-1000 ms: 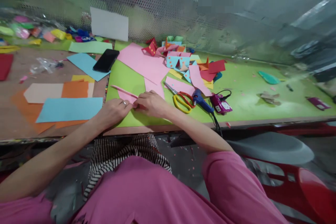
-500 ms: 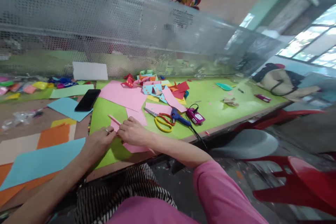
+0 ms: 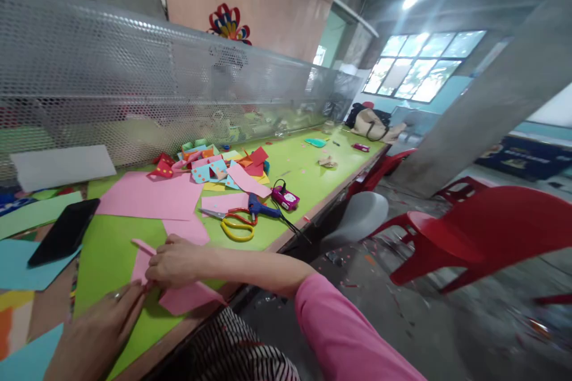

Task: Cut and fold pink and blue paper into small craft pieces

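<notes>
A small pink paper piece (image 3: 183,296) lies on the green table top (image 3: 107,250) close to the front edge. My right hand (image 3: 176,262) rests on it with the fingers curled and pinching its folded left part. My left hand (image 3: 100,333) comes in from the lower left, a ring on one finger, with the fingertips pressing the paper's left end. A rolled or folded pink edge (image 3: 143,247) sticks out above the hands.
Yellow-handled scissors (image 3: 235,226), a blue glue gun (image 3: 263,209) and a magenta device (image 3: 286,197) lie to the right. A black phone (image 3: 65,231), a large pink sheet (image 3: 149,196) and a heap of folded paper shapes (image 3: 210,166) lie behind. Red chairs (image 3: 482,232) stand right.
The view has swung up and to the right, bringing the room and chairs into sight. Both hands stay together on the pink paper, now low in the picture.
</notes>
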A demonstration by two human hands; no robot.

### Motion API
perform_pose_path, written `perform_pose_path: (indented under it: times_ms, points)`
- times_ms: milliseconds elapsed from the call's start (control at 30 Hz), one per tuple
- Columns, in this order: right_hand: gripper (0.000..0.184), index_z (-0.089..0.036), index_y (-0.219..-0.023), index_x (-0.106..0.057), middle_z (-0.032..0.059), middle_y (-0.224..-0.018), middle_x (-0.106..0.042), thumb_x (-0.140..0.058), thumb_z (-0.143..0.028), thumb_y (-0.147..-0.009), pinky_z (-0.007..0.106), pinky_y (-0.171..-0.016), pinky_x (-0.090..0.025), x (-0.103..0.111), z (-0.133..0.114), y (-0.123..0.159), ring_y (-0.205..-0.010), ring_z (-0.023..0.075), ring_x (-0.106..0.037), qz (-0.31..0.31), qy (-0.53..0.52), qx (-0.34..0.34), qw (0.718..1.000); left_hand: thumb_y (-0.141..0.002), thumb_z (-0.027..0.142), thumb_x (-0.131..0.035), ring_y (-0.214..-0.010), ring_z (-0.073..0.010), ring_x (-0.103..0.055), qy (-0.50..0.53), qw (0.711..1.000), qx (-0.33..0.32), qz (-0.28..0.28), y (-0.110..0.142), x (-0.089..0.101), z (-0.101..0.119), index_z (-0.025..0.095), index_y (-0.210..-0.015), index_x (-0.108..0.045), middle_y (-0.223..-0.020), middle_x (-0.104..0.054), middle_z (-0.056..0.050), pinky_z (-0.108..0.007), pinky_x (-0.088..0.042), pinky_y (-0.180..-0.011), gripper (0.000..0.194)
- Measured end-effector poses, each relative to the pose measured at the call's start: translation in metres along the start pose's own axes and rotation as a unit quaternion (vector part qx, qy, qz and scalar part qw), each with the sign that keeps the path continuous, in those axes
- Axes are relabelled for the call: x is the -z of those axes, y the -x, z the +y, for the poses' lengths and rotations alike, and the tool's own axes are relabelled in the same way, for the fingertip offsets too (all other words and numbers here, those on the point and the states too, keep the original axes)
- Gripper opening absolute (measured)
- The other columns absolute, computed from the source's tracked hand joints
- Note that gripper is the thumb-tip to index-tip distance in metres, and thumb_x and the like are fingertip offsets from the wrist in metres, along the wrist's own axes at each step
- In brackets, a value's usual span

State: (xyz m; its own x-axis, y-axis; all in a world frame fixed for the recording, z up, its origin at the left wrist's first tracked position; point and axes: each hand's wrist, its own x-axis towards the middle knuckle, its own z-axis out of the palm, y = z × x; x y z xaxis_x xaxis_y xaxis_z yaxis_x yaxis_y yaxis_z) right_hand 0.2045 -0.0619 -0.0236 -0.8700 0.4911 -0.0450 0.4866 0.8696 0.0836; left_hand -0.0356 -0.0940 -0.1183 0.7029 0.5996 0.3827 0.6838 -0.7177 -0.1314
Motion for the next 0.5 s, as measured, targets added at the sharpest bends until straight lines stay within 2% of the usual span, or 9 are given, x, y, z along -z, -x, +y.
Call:
perform_pose_path:
  times_ms: [100, 167, 267, 367, 500]
  points:
    - [0.019, -0.020, -0.098, -0.068, 0.0053, -0.114, -0.075, -0.051, -0.026, -0.103, 0.039, -0.080, -0.042, -0.005, 0.002, -0.001, -0.105, 0.0206, -0.066, -0.003, 0.002, -0.002, 1.000, -0.091, 0.013, -0.043, -0.107, -0.0261, -0.075, 0.060, 0.998, 0.014, 0.012, 0.008, -0.007, 0.001, 0.030, -0.120, -0.076, -0.126, -0.076, -0.006, -0.032, -0.063, -0.079, 0.047]
    - [0.020, -0.020, -0.100, -0.070, 0.0055, -0.115, -0.075, -0.052, -0.028, -0.102, 0.038, -0.078, -0.043, -0.001, 0.003, 0.000, -0.105, 0.0204, -0.067, -0.011, -0.014, -0.002, 1.000, -0.095, 0.021, -0.043, -0.114, -0.0259, -0.073, 0.080, 0.996, 0.030, 0.025, 0.009, -0.002, 0.007, 0.029, -0.120, -0.076, -0.128, -0.075, -0.006, -0.034, -0.061, -0.091, 0.042]
    - [0.019, -0.019, -0.104, -0.072, 0.0066, -0.114, -0.075, -0.058, -0.030, -0.099, 0.036, -0.074, -0.043, 0.009, 0.005, 0.002, -0.102, 0.0214, -0.067, -0.026, -0.056, -0.011, 0.998, -0.101, 0.035, -0.041, -0.107, -0.0251, -0.075, 0.081, 0.994, 0.070, 0.032, 0.001, 0.020, 0.022, 0.026, -0.121, -0.075, -0.123, -0.077, -0.008, -0.035, -0.061, -0.091, 0.041]
    - [0.018, -0.019, -0.106, -0.075, 0.0073, -0.107, -0.076, -0.060, -0.027, -0.099, 0.034, -0.076, -0.042, 0.018, 0.010, 0.001, -0.102, 0.0215, -0.067, -0.028, -0.090, -0.022, 0.995, -0.104, 0.037, -0.039, -0.106, -0.0253, -0.074, 0.106, 0.987, 0.119, -0.004, -0.018, 0.046, 0.035, 0.021, -0.117, -0.075, -0.123, -0.076, -0.011, -0.037, -0.058, -0.092, 0.041]
    - [0.017, -0.018, -0.105, -0.077, 0.0073, -0.100, -0.075, -0.062, -0.020, -0.098, 0.033, -0.082, -0.042, 0.020, 0.017, -0.006, -0.096, 0.0196, -0.066, -0.029, -0.143, -0.017, 0.989, -0.103, 0.037, -0.045, -0.088, -0.0234, -0.071, 0.161, 0.967, 0.194, -0.045, -0.047, 0.063, 0.036, 0.017, -0.102, -0.073, -0.096, -0.077, -0.010, -0.035, -0.056, -0.078, 0.035]
